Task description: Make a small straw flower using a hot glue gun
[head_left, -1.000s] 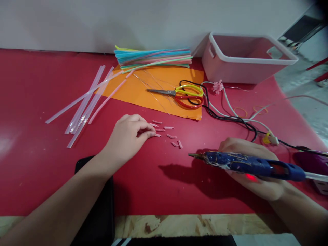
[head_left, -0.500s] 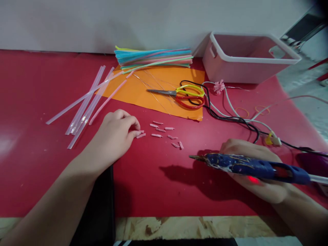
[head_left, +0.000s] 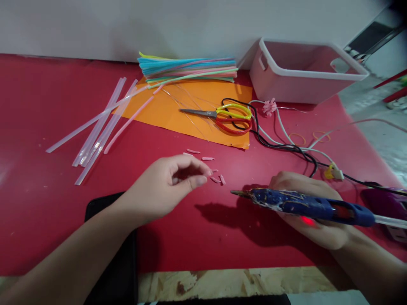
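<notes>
My left hand (head_left: 171,184) is over the red table, thumb and fingertips brought together beside several short pink pieces (head_left: 208,159). A bit of pink shows at the fingertips, too small to tell whether it is held or lies behind them. My right hand (head_left: 311,190) is wrapped round a blue glue gun (head_left: 295,203), whose nozzle points left towards the pink pieces. A clear glue stick comes out of the gun's rear, and a red light glows beside it.
Scissors (head_left: 216,115) lie on orange paper (head_left: 152,112), with colourful pipe cleaners (head_left: 187,70) behind. Clear sticks (head_left: 104,123) lie left, a black device (head_left: 127,254) under my left forearm. Cables (head_left: 286,146), a pink fluffy piece (head_left: 269,107) and a bin (head_left: 295,84) are right.
My left hand has moved right across the small pink pieces, now covering some of them. My right hand still holds the glue gun. The view has shifted slightly.
</notes>
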{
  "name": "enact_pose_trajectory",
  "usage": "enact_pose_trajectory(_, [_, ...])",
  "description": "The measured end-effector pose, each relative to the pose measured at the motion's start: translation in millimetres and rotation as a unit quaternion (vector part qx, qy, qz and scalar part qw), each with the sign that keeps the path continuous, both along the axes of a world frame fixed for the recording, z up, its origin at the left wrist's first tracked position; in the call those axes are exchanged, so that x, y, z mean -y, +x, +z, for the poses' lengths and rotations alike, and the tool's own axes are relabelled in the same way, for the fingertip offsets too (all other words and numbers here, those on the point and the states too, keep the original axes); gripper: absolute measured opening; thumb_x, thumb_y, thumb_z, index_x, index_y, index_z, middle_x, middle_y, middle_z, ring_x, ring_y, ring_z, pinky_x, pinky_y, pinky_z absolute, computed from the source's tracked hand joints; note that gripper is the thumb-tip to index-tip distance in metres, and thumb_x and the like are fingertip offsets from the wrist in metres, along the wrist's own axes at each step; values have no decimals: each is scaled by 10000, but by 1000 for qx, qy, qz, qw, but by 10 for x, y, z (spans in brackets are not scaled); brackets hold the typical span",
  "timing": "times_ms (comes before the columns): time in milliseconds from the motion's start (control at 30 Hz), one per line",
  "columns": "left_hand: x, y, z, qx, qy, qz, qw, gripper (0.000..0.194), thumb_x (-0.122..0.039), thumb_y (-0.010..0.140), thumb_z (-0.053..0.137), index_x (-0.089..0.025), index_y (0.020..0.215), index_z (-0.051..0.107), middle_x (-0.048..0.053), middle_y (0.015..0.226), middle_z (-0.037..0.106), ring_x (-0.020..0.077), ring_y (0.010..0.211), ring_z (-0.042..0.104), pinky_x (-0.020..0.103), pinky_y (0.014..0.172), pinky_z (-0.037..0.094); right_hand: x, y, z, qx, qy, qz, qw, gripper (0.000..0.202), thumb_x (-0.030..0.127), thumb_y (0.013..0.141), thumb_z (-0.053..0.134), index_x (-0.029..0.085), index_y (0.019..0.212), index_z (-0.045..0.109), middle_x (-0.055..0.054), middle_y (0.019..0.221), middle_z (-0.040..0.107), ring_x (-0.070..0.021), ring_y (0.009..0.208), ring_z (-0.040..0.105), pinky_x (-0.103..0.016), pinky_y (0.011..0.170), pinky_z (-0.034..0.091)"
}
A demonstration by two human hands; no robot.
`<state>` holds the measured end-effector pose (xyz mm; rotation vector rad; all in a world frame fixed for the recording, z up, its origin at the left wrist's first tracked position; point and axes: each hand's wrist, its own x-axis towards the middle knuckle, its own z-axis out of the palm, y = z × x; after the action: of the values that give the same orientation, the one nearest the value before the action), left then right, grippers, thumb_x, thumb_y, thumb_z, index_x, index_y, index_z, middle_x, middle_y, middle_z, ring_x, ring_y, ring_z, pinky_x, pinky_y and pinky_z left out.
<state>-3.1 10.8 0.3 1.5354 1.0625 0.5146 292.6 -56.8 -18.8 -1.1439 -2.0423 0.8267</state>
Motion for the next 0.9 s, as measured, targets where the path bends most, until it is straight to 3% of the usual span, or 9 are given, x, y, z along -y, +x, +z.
enact_pose_trajectory(100, [37, 58, -20, 23, -55, -19, 998, 105, -298, 871, 676, -194, 872, 693, 23, 893, 752, 153, 841, 701, 252, 784, 560, 6, 6, -6, -1, -5, 3, 1000, 30, 235, 870, 625, 212, 855, 637, -40, 746, 635, -170, 618, 603, -296, 551, 466])
enact_pose_trajectory(467, [89, 85, -47, 57, -72, 16, 996, 136, -287, 821, 766, -230, 943, 753, -12, 847, 768, 119, 802, 717, 178, 736, 577, -3, -17, 2, 2, -3, -3, 1000, 49, 168, 841, 628, 213, 860, 631, -30, 735, 616, -163, 616, 596, -295, 550, 458])
enact_pose_trajectory(633, [91, 68, -33, 72, -79, 9, 994, 234, -270, 778, 806, -249, 982, 694, -41, 769, 743, 107, 732, 721, 162, 665, 578, -1, -15, 4, 8, -5, -1, 1000, 16, 203, 864, 619, 218, 863, 625, -40, 735, 617, -171, 621, 588, -305, 546, 465])
enact_pose_trajectory(900, [95, 66, -9, 84, -116, -1, 990, 219, -231, 765, 797, -243, 900, 625, -50, 727, 722, 128, 757, 748, 196, 709, 611, -6, -20, -7, 9, -19, 10, 1000, 39, 249, 882, 604, 228, 877, 637, -47, 744, 640, -181, 624, 605, -313, 553, 467])
